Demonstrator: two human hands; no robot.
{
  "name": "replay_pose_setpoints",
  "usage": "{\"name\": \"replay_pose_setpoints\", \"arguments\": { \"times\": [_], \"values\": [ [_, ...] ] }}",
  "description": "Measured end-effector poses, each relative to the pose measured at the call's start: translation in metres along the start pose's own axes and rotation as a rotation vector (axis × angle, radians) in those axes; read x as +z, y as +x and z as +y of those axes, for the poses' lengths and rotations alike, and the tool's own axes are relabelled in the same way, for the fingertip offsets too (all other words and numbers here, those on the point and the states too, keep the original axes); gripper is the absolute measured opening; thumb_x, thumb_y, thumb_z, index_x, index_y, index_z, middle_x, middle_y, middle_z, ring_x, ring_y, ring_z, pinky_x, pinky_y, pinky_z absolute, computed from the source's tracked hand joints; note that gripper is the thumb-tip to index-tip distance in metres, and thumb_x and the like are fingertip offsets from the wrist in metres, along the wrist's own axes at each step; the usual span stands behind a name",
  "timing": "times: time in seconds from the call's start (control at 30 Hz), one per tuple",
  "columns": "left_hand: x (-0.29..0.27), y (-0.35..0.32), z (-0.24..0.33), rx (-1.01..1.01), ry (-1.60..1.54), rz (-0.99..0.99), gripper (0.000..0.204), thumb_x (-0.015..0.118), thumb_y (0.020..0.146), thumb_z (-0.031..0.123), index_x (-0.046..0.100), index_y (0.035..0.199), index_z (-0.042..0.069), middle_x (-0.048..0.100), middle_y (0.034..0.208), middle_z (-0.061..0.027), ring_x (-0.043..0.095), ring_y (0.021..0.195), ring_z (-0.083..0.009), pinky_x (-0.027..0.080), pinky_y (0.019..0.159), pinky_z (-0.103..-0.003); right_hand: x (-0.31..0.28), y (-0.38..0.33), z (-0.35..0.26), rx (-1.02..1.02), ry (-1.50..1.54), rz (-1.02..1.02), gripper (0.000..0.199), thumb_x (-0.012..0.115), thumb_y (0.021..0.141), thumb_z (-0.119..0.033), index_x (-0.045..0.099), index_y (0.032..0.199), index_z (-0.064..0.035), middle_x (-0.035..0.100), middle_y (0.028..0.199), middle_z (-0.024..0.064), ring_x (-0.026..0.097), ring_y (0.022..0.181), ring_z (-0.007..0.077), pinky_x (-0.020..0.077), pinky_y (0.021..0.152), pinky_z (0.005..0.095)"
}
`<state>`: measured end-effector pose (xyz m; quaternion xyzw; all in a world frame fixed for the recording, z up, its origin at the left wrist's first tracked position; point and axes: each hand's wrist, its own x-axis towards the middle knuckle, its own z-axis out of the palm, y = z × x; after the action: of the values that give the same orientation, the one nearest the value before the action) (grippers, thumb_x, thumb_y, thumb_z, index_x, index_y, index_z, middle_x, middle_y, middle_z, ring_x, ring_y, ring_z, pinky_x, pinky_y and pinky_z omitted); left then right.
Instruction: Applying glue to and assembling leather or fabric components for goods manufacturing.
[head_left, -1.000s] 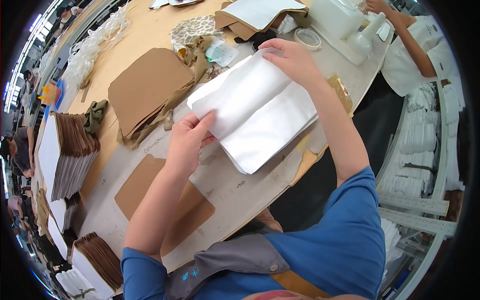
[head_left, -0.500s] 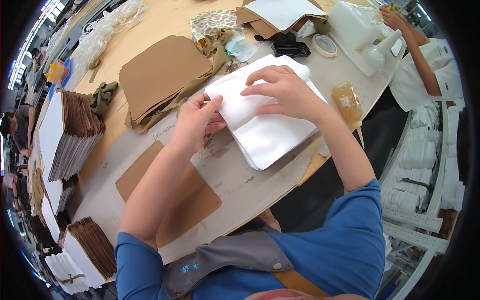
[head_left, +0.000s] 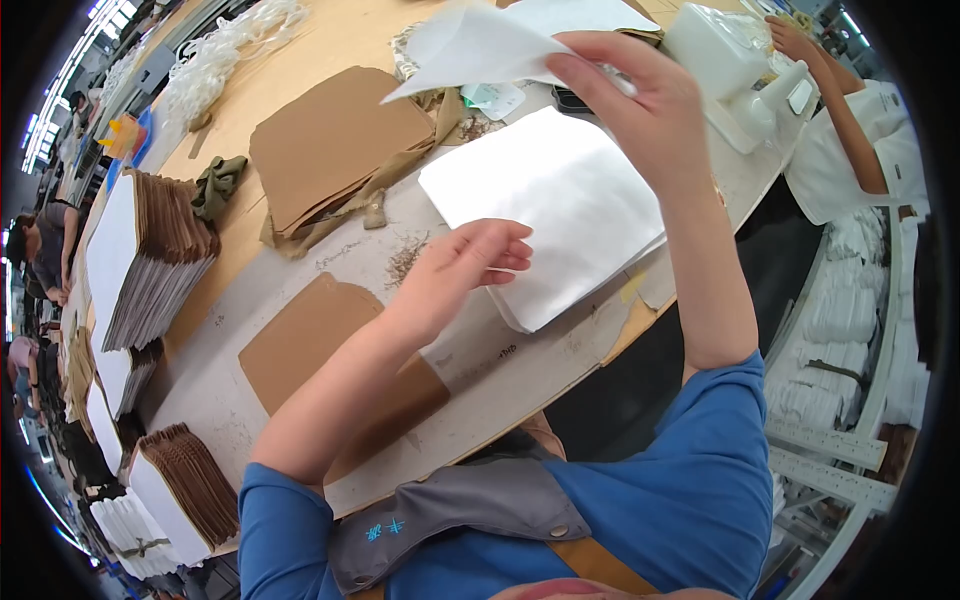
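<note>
Sheet (head_left: 478, 48), thin and white, is pinched above the counter (head_left: 500, 372) by fingers of the right hand (head_left: 640, 105), while those of the left hand (head_left: 465, 268) curl loosely over the white stack (head_left: 565, 190); separating sheets seems underway, the next move likely calling for steady control.

The right hand (head_left: 645, 100) pinches a loose white sheet (head_left: 480, 45) between thumb and fingers, the sheet spreading out to that hand's left, raised and slightly blurred. Below the right hand lies a stack of white sheets (head_left: 550, 190). The left hand (head_left: 465, 265), fingers loosely curled and holding nothing, is at the stack's near left edge; whether it touches is unclear. Beyond the left hand, to its left, sit brown sheets (head_left: 340, 140); a white plastic container (head_left: 705, 45) stands just beyond the right hand.
</note>
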<state>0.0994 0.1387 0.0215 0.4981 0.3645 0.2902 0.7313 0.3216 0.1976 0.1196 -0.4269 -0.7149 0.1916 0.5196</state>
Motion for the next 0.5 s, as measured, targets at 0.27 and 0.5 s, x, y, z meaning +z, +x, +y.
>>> {"name": "replay_pose_setpoints", "arguments": {
  "times": [0.27, 0.5],
  "values": [
    [0.007, -0.022, 0.011, -0.173, -0.501, 0.258, 0.082, 0.020, 0.108, 0.065, 0.044, 0.150, -0.002, 0.059, 0.141, -0.0164, 0.060, 0.129, -0.0264, 0.047, 0.110, -0.041, 0.010, -0.124, -0.015, -0.435, -0.519, -0.218, 0.028, 0.081, 0.081, -0.023, 0.075, 0.106, -0.0154, 0.072, 0.106, -0.0049, 0.068, 0.093, 0.0147, 0.0481, 0.092, 0.0396],
    [-0.003, -0.029, 0.001, -0.214, -0.291, 0.233, 0.067, 0.047, 0.108, 0.052, 0.049, 0.145, -0.003, 0.063, 0.136, -0.0153, 0.065, 0.119, -0.0221, 0.054, 0.100, -0.039, 0.019, -0.173, -0.004, -0.301, -0.509, -0.279, 0.038, 0.081, 0.081, -0.035, 0.073, 0.113, -0.0167, 0.071, 0.115, -0.0041, 0.064, 0.107, 0.0136, 0.0435, 0.100, 0.0402]
  ]
}}
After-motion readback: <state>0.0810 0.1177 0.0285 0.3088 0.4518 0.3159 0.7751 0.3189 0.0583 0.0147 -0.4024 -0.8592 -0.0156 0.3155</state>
